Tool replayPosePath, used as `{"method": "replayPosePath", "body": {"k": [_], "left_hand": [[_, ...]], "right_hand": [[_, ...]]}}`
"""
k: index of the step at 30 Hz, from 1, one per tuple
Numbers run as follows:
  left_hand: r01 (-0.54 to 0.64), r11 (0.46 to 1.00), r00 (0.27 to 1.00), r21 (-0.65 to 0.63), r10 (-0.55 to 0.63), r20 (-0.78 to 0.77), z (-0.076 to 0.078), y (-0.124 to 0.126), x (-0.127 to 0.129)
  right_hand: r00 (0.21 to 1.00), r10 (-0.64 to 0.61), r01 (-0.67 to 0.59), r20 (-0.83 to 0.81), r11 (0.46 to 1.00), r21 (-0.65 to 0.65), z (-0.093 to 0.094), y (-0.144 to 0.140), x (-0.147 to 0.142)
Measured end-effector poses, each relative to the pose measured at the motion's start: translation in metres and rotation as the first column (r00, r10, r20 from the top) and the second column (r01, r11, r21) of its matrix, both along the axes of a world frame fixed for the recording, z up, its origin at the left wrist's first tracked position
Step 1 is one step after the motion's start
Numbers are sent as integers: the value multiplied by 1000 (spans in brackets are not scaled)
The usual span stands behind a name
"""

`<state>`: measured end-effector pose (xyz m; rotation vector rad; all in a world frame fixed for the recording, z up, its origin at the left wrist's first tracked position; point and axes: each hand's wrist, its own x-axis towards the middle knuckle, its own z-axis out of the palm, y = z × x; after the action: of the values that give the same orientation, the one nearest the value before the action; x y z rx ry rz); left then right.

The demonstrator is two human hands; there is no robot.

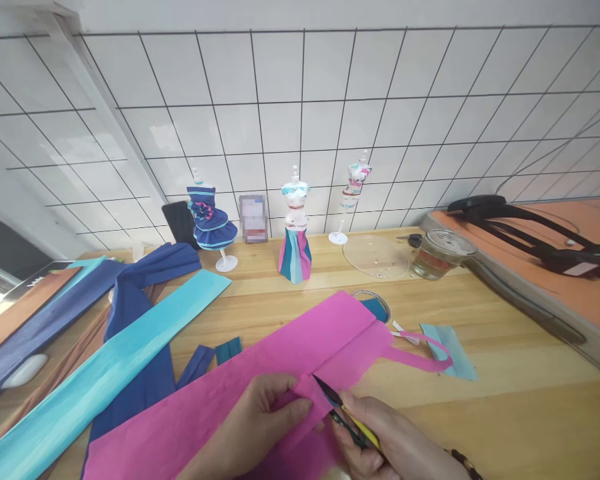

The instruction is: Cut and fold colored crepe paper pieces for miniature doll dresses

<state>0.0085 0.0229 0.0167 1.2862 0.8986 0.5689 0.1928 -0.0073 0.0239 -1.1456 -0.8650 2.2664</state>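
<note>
Nearest me, my left hand (253, 420) pinches a folded edge of the wide pink crepe-paper sheet (260, 380), fingers closed on it. My right hand (400, 447) grips small yellow-handled scissors (343, 410), their dark blades open around the fold just beside my left fingertips. The pink sheet lies across the pale wooden surface (505, 373), a thin cut strip (420, 357) trailing from it to the right over a small light-blue paper scrap (453, 350). To the left lie a long turquoise paper band (105, 373) and dark blue paper (135, 313). Further back stand three small dress-form mannequins: one in a blue ruffled dress (210, 223), one in a striped teal skirt (295, 247), one nearly bare (353, 193). A glass jar (437, 253) sits right of them.
</note>
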Motion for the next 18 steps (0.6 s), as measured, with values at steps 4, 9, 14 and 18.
{"method": "replayPosePath", "body": {"k": [4, 9, 14, 18], "left_hand": [[1, 1000, 999, 18, 0, -53, -4, -2, 1], [15, 1000, 1000, 10, -15, -25, -2, -2, 1], [15, 1000, 998, 11, -14, -62, 0, -2, 1], [-2, 997, 986, 72, 14, -166, -6, -1, 4]], "right_hand": [[1000, 21, -21, 0, 1000, 19, -3, 0, 2], [1000, -6, 6, 6, 1000, 6, -3, 0, 2], [998, -55, 56, 19, 997, -44, 0, 2, 0], [998, -57, 57, -6, 997, -45, -4, 5, 5]]}}
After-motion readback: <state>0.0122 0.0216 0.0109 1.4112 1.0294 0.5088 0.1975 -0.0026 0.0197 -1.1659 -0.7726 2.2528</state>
